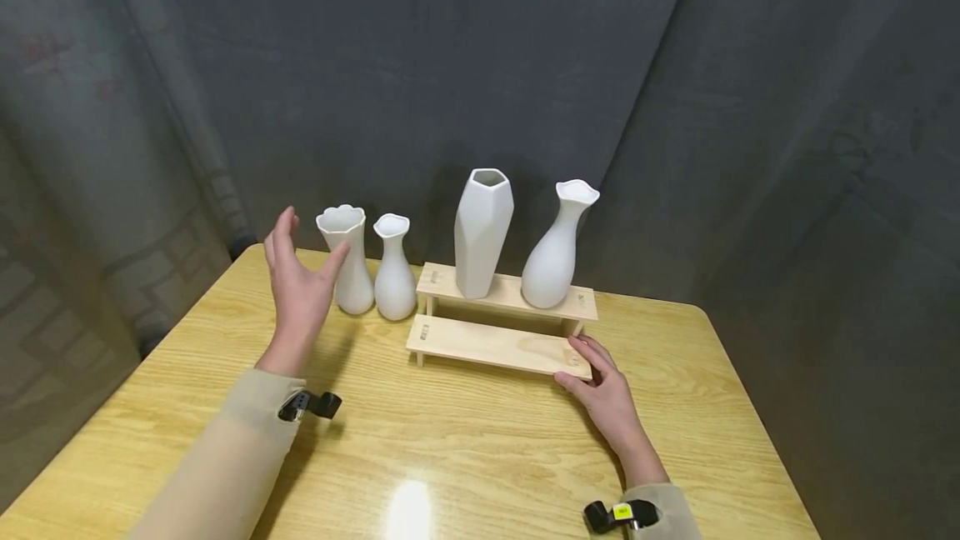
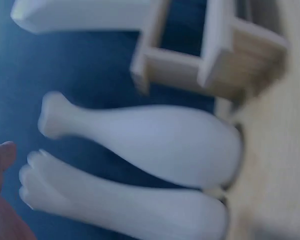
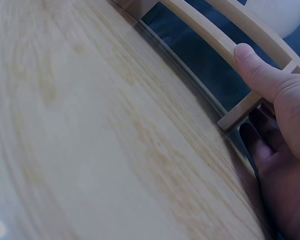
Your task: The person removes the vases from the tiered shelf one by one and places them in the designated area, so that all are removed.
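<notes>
My left hand [image 1: 297,294] is raised beside a white vase with a scalloped rim [image 1: 354,277], its thumb and fingers spread apart and nothing held. In the left wrist view a bit of this hand shows at the left edge, near that vase's rim. Right of it stands a smaller narrow-necked white vase [image 1: 394,283]. My right hand [image 1: 609,402] grips the right end of the lower step of a two-tier wooden stand [image 1: 491,342], thumb at the front edge. On the upper step are a faceted white vase [image 1: 482,232] and a round-bellied white vase [image 1: 551,265].
All this stands toward the back of a light wood-grain table [image 1: 480,448]. Grey cloth [image 1: 420,65] hangs behind and along both sides. A bright reflection lies on the table's front part.
</notes>
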`<state>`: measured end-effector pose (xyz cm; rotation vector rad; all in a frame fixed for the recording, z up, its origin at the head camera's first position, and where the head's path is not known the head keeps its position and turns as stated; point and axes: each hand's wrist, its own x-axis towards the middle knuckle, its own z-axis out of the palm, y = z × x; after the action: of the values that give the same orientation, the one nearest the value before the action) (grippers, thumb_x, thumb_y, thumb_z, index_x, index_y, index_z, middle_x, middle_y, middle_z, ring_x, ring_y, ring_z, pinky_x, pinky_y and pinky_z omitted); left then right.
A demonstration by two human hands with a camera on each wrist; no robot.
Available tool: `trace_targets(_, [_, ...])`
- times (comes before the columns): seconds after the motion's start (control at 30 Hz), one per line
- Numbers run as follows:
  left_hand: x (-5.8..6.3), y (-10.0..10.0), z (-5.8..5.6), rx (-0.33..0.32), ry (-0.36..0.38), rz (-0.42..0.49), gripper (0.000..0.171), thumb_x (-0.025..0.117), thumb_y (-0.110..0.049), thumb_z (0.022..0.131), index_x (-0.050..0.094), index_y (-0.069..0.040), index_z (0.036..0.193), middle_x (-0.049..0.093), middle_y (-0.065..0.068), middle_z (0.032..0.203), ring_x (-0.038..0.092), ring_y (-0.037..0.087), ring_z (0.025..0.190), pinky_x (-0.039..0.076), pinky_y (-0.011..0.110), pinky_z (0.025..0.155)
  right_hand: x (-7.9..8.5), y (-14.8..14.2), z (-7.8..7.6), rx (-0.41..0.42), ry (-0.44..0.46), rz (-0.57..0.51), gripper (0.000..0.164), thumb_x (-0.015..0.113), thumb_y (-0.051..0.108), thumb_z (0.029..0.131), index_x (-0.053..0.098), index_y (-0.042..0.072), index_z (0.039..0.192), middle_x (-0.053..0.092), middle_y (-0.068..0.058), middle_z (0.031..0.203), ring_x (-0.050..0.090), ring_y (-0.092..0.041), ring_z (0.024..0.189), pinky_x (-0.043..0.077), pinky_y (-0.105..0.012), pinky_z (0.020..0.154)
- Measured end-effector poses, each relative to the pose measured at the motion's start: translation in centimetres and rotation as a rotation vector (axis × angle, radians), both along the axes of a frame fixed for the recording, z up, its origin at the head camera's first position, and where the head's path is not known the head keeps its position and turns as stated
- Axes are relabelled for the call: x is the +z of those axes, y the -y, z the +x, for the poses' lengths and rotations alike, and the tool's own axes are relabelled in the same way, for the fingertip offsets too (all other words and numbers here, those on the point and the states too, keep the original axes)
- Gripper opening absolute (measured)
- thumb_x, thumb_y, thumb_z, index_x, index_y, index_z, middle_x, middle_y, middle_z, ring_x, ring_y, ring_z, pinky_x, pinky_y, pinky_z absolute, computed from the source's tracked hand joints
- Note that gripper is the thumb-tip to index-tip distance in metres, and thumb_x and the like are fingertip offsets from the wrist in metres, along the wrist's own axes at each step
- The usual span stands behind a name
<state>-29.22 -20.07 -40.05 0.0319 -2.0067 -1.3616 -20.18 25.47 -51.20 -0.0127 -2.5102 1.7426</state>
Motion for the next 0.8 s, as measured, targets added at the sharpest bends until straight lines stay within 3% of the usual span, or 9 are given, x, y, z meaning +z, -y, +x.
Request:
trace_targets(0.13, [1.5, -1.6, 1.3, -0.017, -0.082, -0.001, 0.089, 0.087, -0.017, 0.099, 0.036, -0.014, 0.171, 0.040, 0.014, 0.165, 0.037, 0.019, 0.156, 0.026, 0.032, 0.130, 0.1, 0.0, 0.1, -0.001, 0.002, 0.002, 0.073, 0.087, 0.024, 0.099, 0.055, 0.013, 0.164, 0.031, -0.009, 0.177, 0.032, -0.034, 0.163, 0.042, -0.004, 0.100])
trace_targets(0.43, [4.2, -6.3, 3.2, -0.170, -0.177, 0.024, 0.091, 0.091, -0.013, 0.095, 0.039, -0.012, 0.170, 0.041, 0.012, 0.165, 0.037, 0.018, 0.157, 0.026, 0.031, 0.130, -0.2, -0.1, 0.0, 0.006, -0.016, 0.009, 0.073, 0.086, 0.023, 0.099, 0.055, 0.013, 0.163, 0.031, -0.009, 0.177, 0.032, -0.033, 0.163, 0.042, -0.004, 0.101])
trace_targets(0.6, [5.1, -8.9, 3.7, -0.223, -0.179, 0.010, 0.093, 0.092, -0.015, 0.093, 0.039, -0.010, 0.169, 0.043, 0.013, 0.164, 0.038, 0.019, 0.156, 0.027, 0.033, 0.131, -0.2, -0.1, 0.0, 0.009, -0.015, 0.000, 0.074, 0.087, 0.021, 0.098, 0.054, 0.012, 0.164, 0.031, -0.010, 0.177, 0.030, -0.033, 0.164, 0.040, -0.003, 0.103])
trace_targets(0.8, [5.4, -11.7, 3.6, -0.319, -0.150, 0.014, 0.096, 0.092, -0.015, 0.093, 0.037, -0.013, 0.171, 0.043, 0.010, 0.165, 0.038, 0.019, 0.155, 0.029, 0.038, 0.130, -0.2, -0.2, 0.0, 0.004, -0.015, 0.002, 0.074, 0.087, 0.021, 0.098, 0.054, 0.012, 0.164, 0.031, -0.010, 0.177, 0.028, -0.032, 0.164, 0.039, -0.003, 0.104])
